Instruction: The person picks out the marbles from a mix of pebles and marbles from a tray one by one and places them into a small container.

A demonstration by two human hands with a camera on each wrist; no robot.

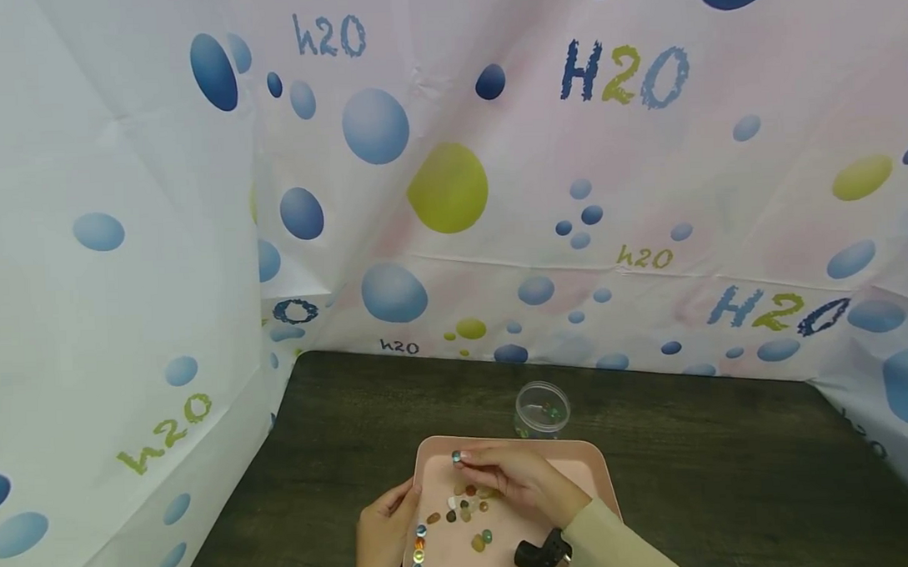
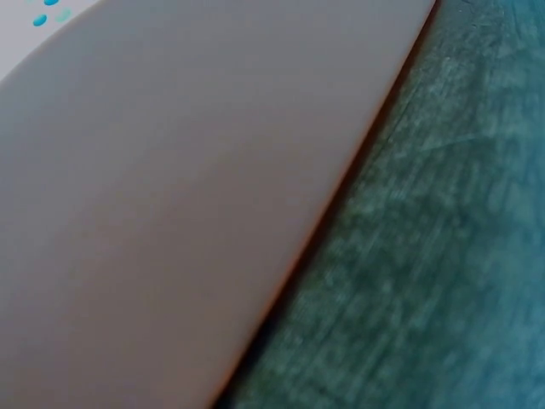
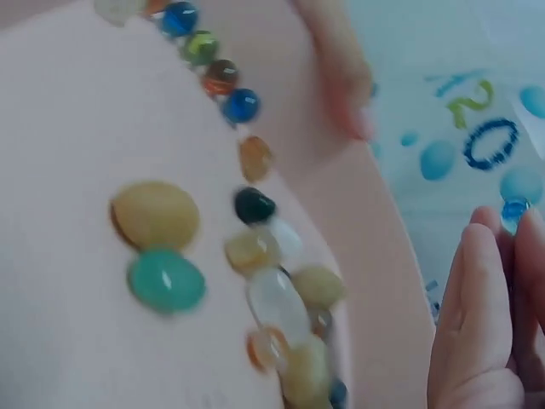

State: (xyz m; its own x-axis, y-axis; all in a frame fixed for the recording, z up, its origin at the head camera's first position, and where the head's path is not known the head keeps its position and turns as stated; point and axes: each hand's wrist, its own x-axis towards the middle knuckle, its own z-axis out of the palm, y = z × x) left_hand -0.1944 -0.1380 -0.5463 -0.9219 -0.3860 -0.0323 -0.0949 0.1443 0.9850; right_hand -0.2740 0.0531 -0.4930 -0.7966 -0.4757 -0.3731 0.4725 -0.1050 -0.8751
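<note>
In the head view my right hand (image 1: 517, 477) pinches a blue glass marble (image 1: 456, 457) between thumb and fingertips, above the far part of a pink tray (image 1: 591, 454). The same marble (image 3: 514, 213) shows at the fingertips in the right wrist view. At the tray's left side, my left hand (image 1: 387, 528) holds the rim. A row of glass marbles (image 1: 418, 557), blue, orange and yellow-green, runs along the inside of that left edge. Mixed polished stones (image 1: 433, 518) lie in the tray's middle, with a green stone (image 3: 168, 279) beside a tan one (image 3: 156, 215).
A clear round container (image 1: 542, 408) with a few small coloured pieces stands just behind the tray. The tray sits on a dark wooden table (image 1: 700, 450). Patterned white sheeting (image 1: 498, 257) hangs behind and at the sides. A black wrist device (image 1: 539, 557) overlaps the tray.
</note>
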